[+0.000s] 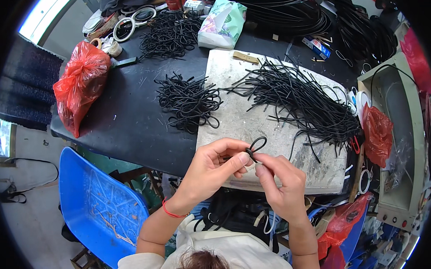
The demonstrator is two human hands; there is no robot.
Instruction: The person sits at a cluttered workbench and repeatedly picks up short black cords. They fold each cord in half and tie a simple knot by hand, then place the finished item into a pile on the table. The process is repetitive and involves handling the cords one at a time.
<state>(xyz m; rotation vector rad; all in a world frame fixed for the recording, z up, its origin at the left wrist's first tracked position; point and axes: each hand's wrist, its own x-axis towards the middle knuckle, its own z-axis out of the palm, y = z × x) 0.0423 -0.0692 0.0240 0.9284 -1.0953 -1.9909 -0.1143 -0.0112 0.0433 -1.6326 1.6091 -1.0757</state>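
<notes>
A short black cord (259, 144) is bent into a loop above the near part of the pale board (235, 123). My left hand (219, 160) pinches it near the crossing, thumb against fingers. From the other side, my right hand (281, 182) grips the same cord between thumb and forefinger. Whether the crossing is a finished knot is too small to tell. Beyond my hands, loose straight black cords (297, 97) lie in a wide heap on the board. A pile of looped black cords (186, 100) sits left of them, partly over the board's edge.
Another heap of looped cords (169, 33) lies farther back. A red plastic bag (82, 82) stands at the table's left edge, with a blue plastic chair (99, 201) below. A floral tissue pack (222, 24) stands behind the board. A grey metal housing (398, 188) rises at right.
</notes>
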